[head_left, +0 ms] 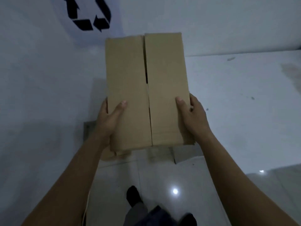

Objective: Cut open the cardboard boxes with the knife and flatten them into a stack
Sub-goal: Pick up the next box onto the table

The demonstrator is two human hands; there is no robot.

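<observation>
Dim light falls on a glossy tiled floor (114,180), with one bright glare spot (175,191) near the person's dark shoes (133,195). A pale surface (244,88) spreads to the right, and a white one at upper left bears a black recycling symbol (88,13).

The cardboard box (128,75) is held in the air, in the middle of the view, above the floor and between the two pale surfaces. Both hands grasp its near end. The left hand (107,118) clasps the left edge, thumb laid on the top face and fingers hidden underneath. The right hand (193,115) clasps the right edge the same way, thumb on top, fingers curled round the side.

Most of the box reaches forward beyond the hands. Its long axis runs straight away from the person, the far end towards the recycling symbol. A seam (148,98) between two flaps runs down the middle of the top face along that axis, gaping slightly in its far half. At the near corners, layered cardboard edges show below the top face; I cannot tell whether it is flattened.
</observation>
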